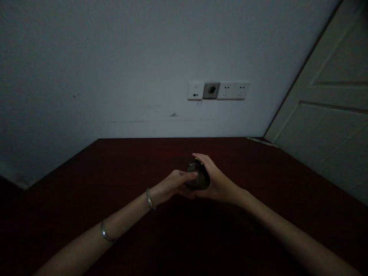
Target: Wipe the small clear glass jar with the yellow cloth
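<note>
A small dark, rounded object (194, 181) with a bit of yellow near its top is between my two hands, above the dark red table. The dim light hides what kind of thing it is. My left hand (181, 182) grips its left side, thumb laid across the front and fingers underneath. From the right, my right hand (212, 177) curves around it, fingers over the top and thumb below. Both hands meet at the object, and their grip covers much of it.
The dark red table (129, 157) backs onto a pale wall (129, 57). A row of sockets (231, 91) is set in that wall. A panelled door (330, 126) stands at the right, with a thin pale strip (261, 142) near the table's back right corner.
</note>
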Demonstrator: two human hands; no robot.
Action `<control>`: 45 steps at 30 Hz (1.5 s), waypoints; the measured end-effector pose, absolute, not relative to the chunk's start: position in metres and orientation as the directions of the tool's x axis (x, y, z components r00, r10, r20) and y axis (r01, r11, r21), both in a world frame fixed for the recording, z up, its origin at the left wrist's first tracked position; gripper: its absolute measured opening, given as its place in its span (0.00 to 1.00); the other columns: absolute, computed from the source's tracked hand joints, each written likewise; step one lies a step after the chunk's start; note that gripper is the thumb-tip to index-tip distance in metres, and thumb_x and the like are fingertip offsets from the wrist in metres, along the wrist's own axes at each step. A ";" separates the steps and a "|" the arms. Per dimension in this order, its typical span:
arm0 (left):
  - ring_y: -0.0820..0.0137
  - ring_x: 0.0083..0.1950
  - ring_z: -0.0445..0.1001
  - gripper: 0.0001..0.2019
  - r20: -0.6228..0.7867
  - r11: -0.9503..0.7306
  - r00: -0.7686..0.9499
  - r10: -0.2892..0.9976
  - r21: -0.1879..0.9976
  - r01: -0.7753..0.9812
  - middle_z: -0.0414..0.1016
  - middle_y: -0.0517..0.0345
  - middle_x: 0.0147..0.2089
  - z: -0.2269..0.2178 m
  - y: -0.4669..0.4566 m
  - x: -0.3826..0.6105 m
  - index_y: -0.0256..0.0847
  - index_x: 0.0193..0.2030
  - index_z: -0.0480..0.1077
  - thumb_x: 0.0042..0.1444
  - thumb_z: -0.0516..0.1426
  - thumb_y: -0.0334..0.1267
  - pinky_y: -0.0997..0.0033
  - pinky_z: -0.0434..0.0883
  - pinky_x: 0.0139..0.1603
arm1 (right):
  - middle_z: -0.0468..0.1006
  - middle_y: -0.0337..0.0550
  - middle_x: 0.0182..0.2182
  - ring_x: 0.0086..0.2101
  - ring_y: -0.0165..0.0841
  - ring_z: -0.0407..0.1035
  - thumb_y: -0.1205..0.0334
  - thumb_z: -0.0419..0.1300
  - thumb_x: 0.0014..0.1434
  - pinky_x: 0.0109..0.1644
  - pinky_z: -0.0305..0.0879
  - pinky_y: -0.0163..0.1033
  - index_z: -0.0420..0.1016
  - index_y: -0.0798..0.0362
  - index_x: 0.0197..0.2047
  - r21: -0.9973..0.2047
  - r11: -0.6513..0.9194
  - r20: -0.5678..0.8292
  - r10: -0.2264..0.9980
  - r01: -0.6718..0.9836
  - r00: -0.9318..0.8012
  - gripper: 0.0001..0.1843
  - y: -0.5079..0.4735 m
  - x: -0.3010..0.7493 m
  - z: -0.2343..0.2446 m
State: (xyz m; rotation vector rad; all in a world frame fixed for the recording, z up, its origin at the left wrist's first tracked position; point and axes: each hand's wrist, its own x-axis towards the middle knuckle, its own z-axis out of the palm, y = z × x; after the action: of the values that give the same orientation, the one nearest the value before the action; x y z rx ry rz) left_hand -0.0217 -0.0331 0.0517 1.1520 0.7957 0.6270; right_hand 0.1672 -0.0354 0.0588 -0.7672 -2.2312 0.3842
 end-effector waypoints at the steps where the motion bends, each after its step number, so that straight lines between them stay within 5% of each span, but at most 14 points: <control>1: 0.71 0.26 0.75 0.23 -0.232 0.300 0.573 0.786 0.954 -0.025 0.76 0.50 0.29 0.051 -0.033 -0.022 0.29 0.37 0.73 0.48 0.61 0.52 0.67 0.74 0.34 | 0.54 0.56 0.60 0.60 0.47 0.51 0.59 0.70 0.42 0.62 0.54 0.55 0.44 0.51 0.65 -0.483 0.772 0.547 0.635 0.414 -0.545 0.54 -0.035 0.166 0.057; 6: 0.70 0.26 0.75 0.23 -0.253 0.319 0.580 0.774 0.948 -0.012 0.75 0.52 0.28 0.049 -0.030 -0.020 0.29 0.36 0.72 0.46 0.62 0.53 0.63 0.74 0.35 | 0.56 0.55 0.59 0.59 0.45 0.54 0.62 0.69 0.42 0.62 0.55 0.53 0.46 0.52 0.64 -0.544 0.733 0.548 0.679 0.408 -0.489 0.51 -0.036 0.163 0.052; 17: 0.62 0.40 0.78 0.30 -0.145 0.281 0.813 0.563 0.960 -0.023 0.73 0.44 0.47 0.054 -0.023 -0.037 0.38 0.56 0.60 0.49 0.62 0.47 0.52 0.69 0.51 | 0.60 0.54 0.57 0.56 0.46 0.59 0.63 0.69 0.40 0.60 0.58 0.53 0.49 0.51 0.64 -0.720 0.559 0.445 0.827 0.411 -0.344 0.51 -0.036 0.157 0.050; 21: 0.57 0.47 0.75 0.43 -0.128 0.140 0.737 0.664 0.989 0.046 0.68 0.38 0.55 0.050 -0.021 -0.029 0.40 0.62 0.53 0.39 0.69 0.39 0.47 0.67 0.53 | 0.63 0.54 0.56 0.56 0.47 0.60 0.59 0.70 0.38 0.59 0.58 0.54 0.52 0.51 0.63 -0.827 0.427 0.359 0.901 0.366 -0.243 0.50 -0.029 0.159 0.047; 25: 0.53 0.61 0.64 0.48 0.056 -0.051 0.600 0.798 0.998 -0.025 0.64 0.39 0.60 0.036 -0.021 -0.014 0.40 0.62 0.53 0.33 0.70 0.30 0.48 0.60 0.61 | 0.64 0.56 0.56 0.57 0.47 0.60 0.56 0.71 0.35 0.61 0.56 0.54 0.55 0.54 0.62 -0.899 0.331 0.289 0.940 0.287 -0.182 0.52 -0.025 0.158 0.045; 30: 0.51 0.58 0.67 0.47 0.080 0.020 0.420 0.904 0.973 -0.229 0.68 0.40 0.57 0.024 -0.025 -0.004 0.38 0.58 0.58 0.27 0.71 0.28 0.52 0.65 0.57 | 0.65 0.56 0.56 0.56 0.46 0.61 0.56 0.72 0.34 0.61 0.56 0.52 0.55 0.55 0.61 -0.921 0.305 0.267 0.948 0.242 -0.175 0.52 -0.029 0.155 0.048; 37: 0.58 0.49 0.74 0.33 0.077 0.027 0.375 0.924 0.964 -0.265 0.76 0.49 0.46 0.026 -0.037 -0.006 0.35 0.47 0.69 0.29 0.70 0.27 0.58 0.69 0.52 | 0.64 0.55 0.57 0.57 0.46 0.60 0.54 0.71 0.37 0.61 0.56 0.53 0.56 0.54 0.62 -0.878 0.354 0.302 0.932 0.323 -0.200 0.50 -0.034 0.153 0.048; 45: 0.59 0.49 0.75 0.34 0.037 0.033 0.264 0.964 0.966 -0.258 0.76 0.47 0.47 0.025 -0.044 -0.005 0.35 0.50 0.67 0.31 0.70 0.29 0.56 0.68 0.54 | 0.71 0.50 0.54 0.53 0.41 0.66 0.50 0.57 0.57 0.60 0.59 0.50 0.65 0.51 0.57 -0.892 0.382 0.354 0.923 0.242 -0.151 0.27 -0.027 0.159 0.051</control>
State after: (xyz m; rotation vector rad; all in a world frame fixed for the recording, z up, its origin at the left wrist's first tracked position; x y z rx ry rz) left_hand -0.0054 -0.0439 0.0255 1.1326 0.8218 1.1249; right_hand 0.1590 -0.0270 0.0508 -1.0514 -1.6372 0.8495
